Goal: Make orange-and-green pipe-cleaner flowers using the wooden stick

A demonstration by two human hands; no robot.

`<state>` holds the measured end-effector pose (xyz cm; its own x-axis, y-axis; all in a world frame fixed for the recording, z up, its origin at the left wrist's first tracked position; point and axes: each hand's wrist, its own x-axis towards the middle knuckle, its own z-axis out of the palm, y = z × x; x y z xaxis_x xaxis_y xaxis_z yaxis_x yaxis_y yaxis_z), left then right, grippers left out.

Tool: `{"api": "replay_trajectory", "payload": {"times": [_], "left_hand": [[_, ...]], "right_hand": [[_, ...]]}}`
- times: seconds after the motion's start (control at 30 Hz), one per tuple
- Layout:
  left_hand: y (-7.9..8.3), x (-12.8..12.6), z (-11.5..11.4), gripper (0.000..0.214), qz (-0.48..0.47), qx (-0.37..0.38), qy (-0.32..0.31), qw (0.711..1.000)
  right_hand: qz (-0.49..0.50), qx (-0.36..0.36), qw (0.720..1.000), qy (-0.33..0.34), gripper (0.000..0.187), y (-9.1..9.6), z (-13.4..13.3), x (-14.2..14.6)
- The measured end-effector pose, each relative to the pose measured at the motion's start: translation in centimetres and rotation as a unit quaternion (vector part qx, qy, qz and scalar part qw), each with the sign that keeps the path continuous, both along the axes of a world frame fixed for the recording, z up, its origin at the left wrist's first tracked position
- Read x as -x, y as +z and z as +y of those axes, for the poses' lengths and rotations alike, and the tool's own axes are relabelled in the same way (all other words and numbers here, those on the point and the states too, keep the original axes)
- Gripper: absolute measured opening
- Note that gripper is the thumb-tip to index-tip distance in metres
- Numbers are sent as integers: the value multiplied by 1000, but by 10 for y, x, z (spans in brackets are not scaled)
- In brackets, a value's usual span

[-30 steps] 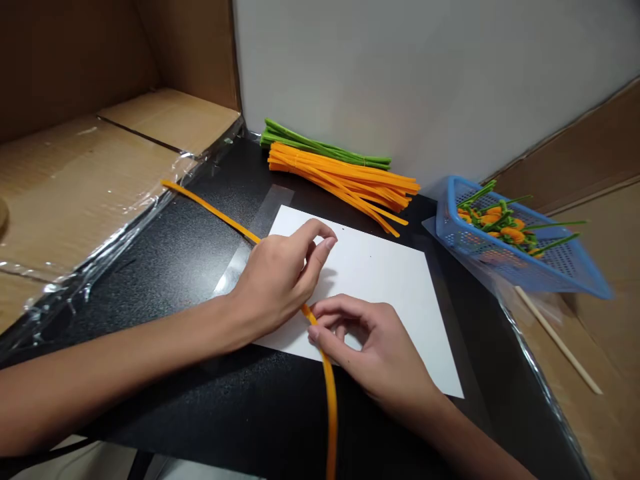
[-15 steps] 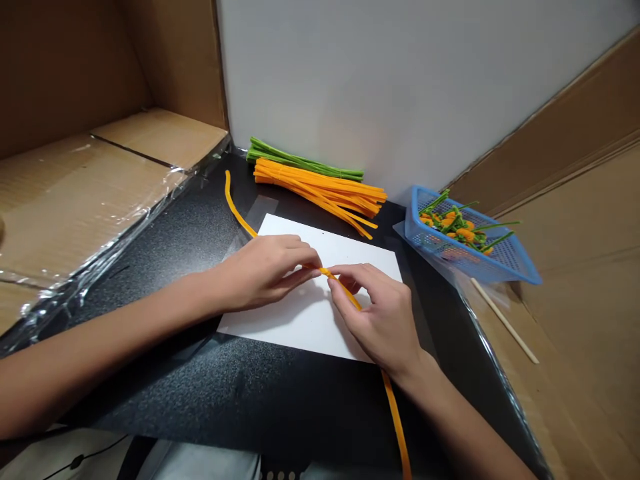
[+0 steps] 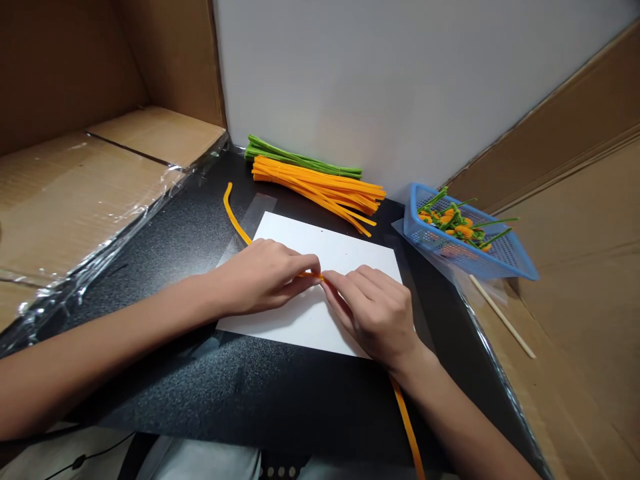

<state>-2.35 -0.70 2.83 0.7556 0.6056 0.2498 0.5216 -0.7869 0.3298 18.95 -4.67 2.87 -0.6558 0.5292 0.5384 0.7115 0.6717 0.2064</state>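
A person's left hand [image 3: 263,277] and right hand [image 3: 373,313] close their fingertips on a single orange fuzzy pipe cleaner [image 3: 233,217] above a white paper sheet [image 3: 350,243]. One end curves away past the sheet's far left corner; the other trails off beyond its near edge. The wire looks light, soft and easily bent, best held close to the pinch. Beyond the sheet lie a bundle of orange pipe cleaners [image 3: 320,185] and a bundle of green pipe cleaners [image 3: 300,160]; to its right sits a blue plastic mesh basket [image 3: 415,227].
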Motion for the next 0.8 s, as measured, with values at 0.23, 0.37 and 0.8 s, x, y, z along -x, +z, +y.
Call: {"api": "replay_trajectory", "payload": {"times": [0.23,0.37,0.8], "left_hand": [[-4,-1,-1,19,48,-42,-5,998],[-3,-1,-1,18,26,-36,-24,999],[20,0,-1,26,-140,428,-60,891]], "right_hand": [[-24,-2,1000,11,18,-2,1,2],[-50,19,998,33,19,-4,1,2],[-32,1,997,71,20,-3,0,2]]}}
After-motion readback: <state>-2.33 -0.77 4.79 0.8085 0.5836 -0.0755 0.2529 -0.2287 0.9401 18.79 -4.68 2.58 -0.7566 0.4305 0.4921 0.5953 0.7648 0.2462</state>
